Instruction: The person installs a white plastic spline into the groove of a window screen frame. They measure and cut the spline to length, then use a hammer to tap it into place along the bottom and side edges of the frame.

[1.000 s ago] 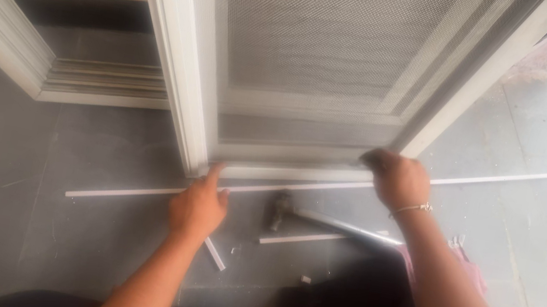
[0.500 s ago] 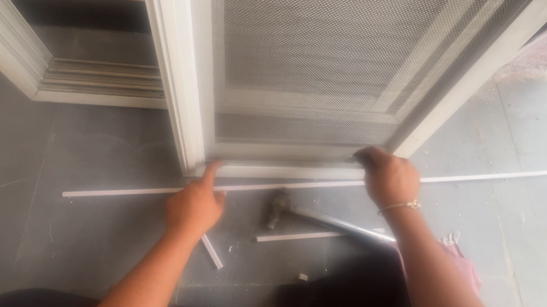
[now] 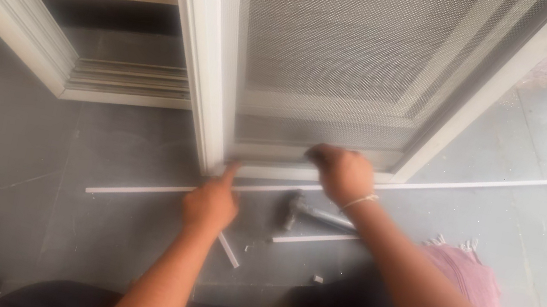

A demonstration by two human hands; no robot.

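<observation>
Sliding inward along the bottom rail, the right hand (image 3: 343, 175) now sits near the middle of the white metal-framed mesh screen door (image 3: 351, 55), where half a second ago it was out at the lower right corner. It is closed into a fist against the bottom edge of the frame, apparently gripping something there (what is inside the fist is hidden), and a thin bracelet shows at the wrist. The left hand (image 3: 210, 204) has hardly shifted: it is loosely curled, its forefinger stretched up to touch the lower left corner of the door frame, grasping nothing that can be seen.

The door stands upright on the dark grey tiled floor (image 3: 26, 155), its bottom rail just above both hands. Behind the hands a long thin white strip (image 3: 507, 186) lies across the floor, running from left to right. A grey metal hammer (image 3: 312, 213) lies just below the right wrist, with a shorter white strip (image 3: 315, 238) beside it. A pink fringed cloth (image 3: 472, 278) lies near the right forearm. A white grooved door frame (image 3: 5, 16) stands at the left.
</observation>
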